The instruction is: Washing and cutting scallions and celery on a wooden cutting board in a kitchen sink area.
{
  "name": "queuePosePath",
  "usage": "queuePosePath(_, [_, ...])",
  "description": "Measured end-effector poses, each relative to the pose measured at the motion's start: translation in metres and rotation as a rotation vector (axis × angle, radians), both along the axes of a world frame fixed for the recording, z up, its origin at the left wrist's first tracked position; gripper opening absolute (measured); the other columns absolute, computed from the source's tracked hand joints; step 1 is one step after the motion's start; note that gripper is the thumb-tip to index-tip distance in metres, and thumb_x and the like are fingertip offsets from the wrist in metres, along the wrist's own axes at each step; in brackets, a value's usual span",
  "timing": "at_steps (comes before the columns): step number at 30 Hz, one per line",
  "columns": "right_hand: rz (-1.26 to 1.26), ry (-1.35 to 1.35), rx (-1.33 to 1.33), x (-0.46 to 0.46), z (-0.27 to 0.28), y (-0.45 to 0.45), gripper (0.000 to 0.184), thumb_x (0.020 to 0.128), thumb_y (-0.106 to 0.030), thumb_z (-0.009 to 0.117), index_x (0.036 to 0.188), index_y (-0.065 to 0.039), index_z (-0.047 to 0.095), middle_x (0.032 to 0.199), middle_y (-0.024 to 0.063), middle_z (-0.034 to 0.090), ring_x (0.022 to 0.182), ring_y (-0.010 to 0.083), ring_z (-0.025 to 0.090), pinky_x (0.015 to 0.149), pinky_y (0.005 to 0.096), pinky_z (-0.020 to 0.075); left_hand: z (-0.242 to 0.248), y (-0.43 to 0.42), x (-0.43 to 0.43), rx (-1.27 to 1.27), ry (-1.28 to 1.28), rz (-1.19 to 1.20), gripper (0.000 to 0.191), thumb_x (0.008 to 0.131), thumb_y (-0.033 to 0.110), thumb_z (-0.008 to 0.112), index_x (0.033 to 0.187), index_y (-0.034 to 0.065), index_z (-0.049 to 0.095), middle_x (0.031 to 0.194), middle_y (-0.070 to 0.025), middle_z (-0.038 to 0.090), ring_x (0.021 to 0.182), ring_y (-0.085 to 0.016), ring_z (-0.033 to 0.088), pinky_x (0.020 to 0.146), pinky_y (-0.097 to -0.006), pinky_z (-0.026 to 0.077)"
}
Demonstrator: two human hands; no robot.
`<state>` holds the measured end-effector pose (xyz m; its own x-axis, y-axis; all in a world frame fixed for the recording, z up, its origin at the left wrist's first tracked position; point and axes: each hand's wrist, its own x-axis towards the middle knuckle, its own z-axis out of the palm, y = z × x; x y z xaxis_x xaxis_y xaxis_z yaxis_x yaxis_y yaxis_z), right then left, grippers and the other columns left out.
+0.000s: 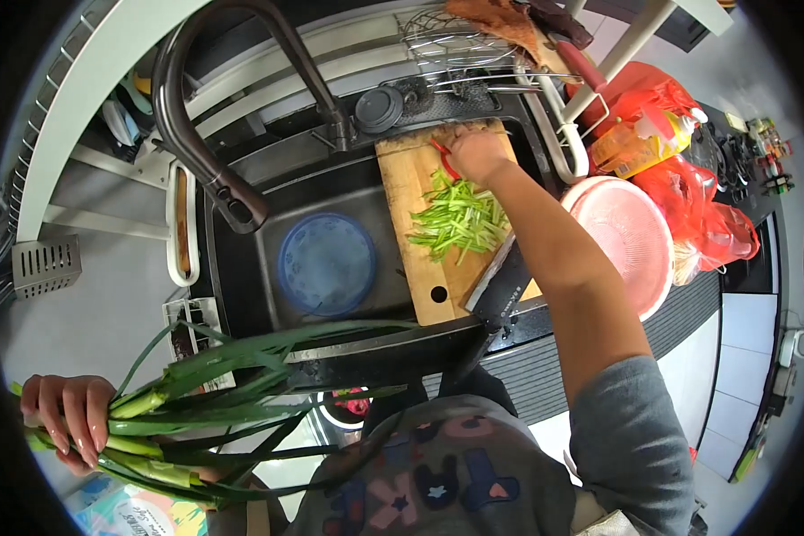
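Observation:
At the far left my left hand (74,419) grips a bunch of scallions (241,365), whose long green leaves trail right across the sink's front edge and my shirt. My right hand (479,154) is at the far end of a wooden cutting board (412,281), fingers curled around red chili (449,164) that sticks out on its left side. Just below that hand lies a pile of green strips of cut vegetable (459,218). A dark-bladed cleaver (506,288) rests across the board's near right corner, its handle over the counter edge.
The board bridges a black sink (268,295) holding a round blue basin (327,264). A dark faucet (174,120) arches above. At right are a pink colander (623,241), red plastic bags (683,208) and a yellow bottle (643,144). A red-handled knife (579,65) lies on the rack.

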<state>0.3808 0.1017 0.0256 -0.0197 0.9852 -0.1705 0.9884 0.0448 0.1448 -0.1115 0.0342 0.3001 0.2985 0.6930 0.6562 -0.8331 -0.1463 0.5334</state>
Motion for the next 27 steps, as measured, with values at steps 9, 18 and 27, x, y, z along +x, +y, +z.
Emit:
queuePosePath(9, [0.273,0.613,0.165,-0.034,0.020,-0.068,0.073,0.070,-0.046,0.072,0.129,-0.011,0.046,0.128,0.0179,0.045,0.123,0.0327,0.040,0.105,0.0459,0.0301,-0.042,0.000,0.008,-0.138,0.093,0.238,0.043,0.078,0.000,0.061,0.114,0.0023,0.038,0.083,-0.0005,0.042,0.059,-0.007,0.044,0.060,-0.0229,0.036])
queuePosePath(18, [0.196,0.396,0.103,-0.066,-0.007,-0.125,0.079,0.061,-0.042,0.077,0.130,-0.020,0.045,0.131,0.0065,0.042,0.133,0.0240,0.029,0.111,0.0588,0.0058,-0.068,0.019,0.018,-0.224,0.067,0.224,0.044,0.082,0.004,0.057,0.120,0.0031,0.036,0.083,-0.0005,0.042,0.059,-0.007,0.042,0.055,-0.0212,0.035])
queuePosePath(27, [-0.290,0.375,0.177,-0.063,0.007,-0.137,0.114,0.047,-0.049,0.083,0.143,-0.027,0.027,0.150,0.0125,0.015,0.139,0.0373,0.007,0.107,0.0648,0.0072,-0.080,0.025,0.011,-0.275,0.135,0.150,0.046,0.082,0.002,0.056,0.124,0.0020,0.038,0.083,0.0004,0.039,0.062,-0.007,0.037,0.060,-0.0225,0.034])
